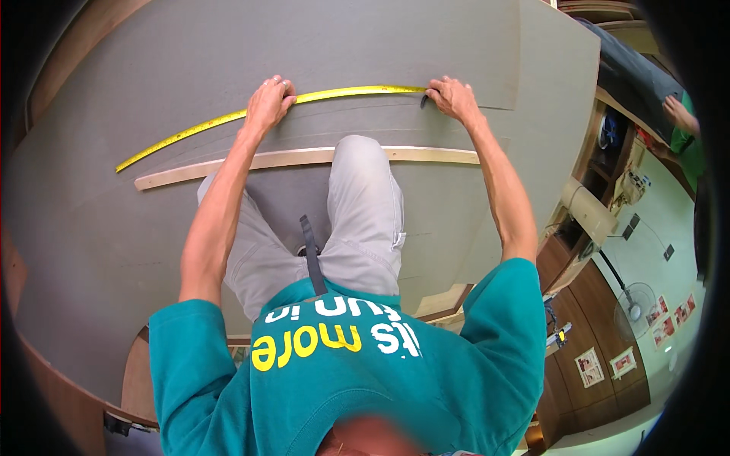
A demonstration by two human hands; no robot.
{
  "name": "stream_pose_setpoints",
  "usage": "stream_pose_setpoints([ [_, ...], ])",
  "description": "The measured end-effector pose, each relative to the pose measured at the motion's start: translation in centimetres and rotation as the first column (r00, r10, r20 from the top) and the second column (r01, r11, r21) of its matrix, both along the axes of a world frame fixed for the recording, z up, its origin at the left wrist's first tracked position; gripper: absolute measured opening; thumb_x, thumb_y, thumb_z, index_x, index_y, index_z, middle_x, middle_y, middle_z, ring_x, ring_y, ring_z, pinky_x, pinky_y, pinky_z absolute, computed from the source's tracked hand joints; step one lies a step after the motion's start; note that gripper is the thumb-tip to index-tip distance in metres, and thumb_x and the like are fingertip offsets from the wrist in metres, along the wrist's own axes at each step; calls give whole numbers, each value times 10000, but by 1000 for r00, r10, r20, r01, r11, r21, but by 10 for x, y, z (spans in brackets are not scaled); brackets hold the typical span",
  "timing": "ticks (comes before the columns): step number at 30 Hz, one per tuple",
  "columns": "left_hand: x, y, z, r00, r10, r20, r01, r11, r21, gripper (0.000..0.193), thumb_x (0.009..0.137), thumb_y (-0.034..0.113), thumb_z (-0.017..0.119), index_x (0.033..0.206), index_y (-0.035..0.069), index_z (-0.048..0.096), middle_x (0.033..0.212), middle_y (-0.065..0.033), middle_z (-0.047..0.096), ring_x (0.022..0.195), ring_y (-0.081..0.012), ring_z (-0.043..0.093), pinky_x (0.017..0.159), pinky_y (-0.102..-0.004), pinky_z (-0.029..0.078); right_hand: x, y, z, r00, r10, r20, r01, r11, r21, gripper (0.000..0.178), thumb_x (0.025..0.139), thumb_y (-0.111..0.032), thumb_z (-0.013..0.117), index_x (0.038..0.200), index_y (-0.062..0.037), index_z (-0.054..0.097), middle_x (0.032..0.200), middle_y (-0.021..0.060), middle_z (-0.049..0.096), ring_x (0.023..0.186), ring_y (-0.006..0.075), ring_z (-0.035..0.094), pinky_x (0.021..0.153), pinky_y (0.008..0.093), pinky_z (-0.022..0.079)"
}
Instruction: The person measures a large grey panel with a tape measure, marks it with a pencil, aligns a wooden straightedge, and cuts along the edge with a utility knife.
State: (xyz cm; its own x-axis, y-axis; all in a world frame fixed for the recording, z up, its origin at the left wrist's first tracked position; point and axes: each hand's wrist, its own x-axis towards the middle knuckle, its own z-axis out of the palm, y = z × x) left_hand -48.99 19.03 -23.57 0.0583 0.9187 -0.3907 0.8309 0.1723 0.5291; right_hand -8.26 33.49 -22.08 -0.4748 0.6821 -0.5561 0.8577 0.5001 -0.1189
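Note:
A yellow tape measure blade [346,93] lies across a large grey board [365,45], its left end resting on the surface. My left hand [269,103] is closed over the blade near its middle, with fingers curled at its edge. At the right end of the blade, my right hand [452,99] pinches it. A small dark piece [423,100] shows beside those fingertips; its kind is unclear. Nearer to me, a pale wooden strip [293,158] lies on the board, partly covered by my left forearm and my knee.
I am kneeling on the board; thin lines are drawn on it. At the far right, another person's hand [679,114] is near a dark covered item [635,72]. A standing fan [635,302] and wooden cabinets [582,334] are to the right below.

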Motion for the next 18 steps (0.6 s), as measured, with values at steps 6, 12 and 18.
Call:
stream_pose_setpoints([
  [6,1,0,3,1000,-17,13,17,1000,4,131,841,174,693,910,81,630,925,-97,568,962,-291,588,822,-434,495,7,-26,-6,999,49,-11,-47,991,125,235,960,-370,556,1072,-172,613,1010,98,608,972,317,609,826,537,457],
  [12,-4,2,-3,998,-54,21,55,998,-15,133,838,185,691,897,90,619,902,-82,544,934,-275,581,804,-425,492,5,-45,2,990,117,-72,-97,967,235,361,847,-293,636,1142,-116,526,1082,104,569,1018,313,571,895,499,440],
  [18,-3,2,-7,999,-47,20,47,999,-8,125,832,179,687,872,92,607,882,-75,539,917,-267,577,790,-420,489,16,-60,1,964,156,-217,-67,927,369,502,768,-229,688,1220,-111,504,1212,89,544,1135,271,535,1030,487,381],
])
